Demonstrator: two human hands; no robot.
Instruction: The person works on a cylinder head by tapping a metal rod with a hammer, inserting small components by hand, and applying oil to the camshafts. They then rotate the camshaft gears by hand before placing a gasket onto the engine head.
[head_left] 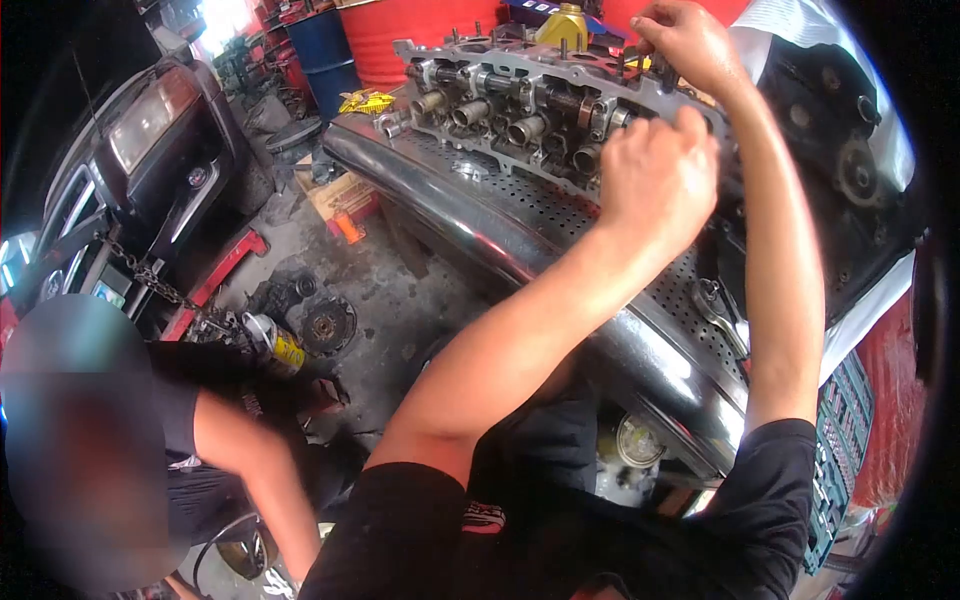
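Observation:
A metal cylinder head [520, 95] with its cams and round bores showing lies on a perforated metal bench [490, 195]. My left hand [660, 170] is closed in a fist at the near right end of the head, in front of it; whatever it grips is hidden. Beyond it, my right hand [695, 45] is raised over the far right end, fingers curled with thumb and fingertips together near the upright studs. I cannot make out anything between them. A ratchet-like metal tool [722, 305] rests on the bench below my hands.
Dark engine parts [835, 150] stand at the right. A yellow bottle [563, 25] and red drum [390, 45] are behind the bench. Another person's arm [250, 460] is at lower left, near a black vehicle [150, 170]. A clutch-like disc [328, 325] lies on the floor.

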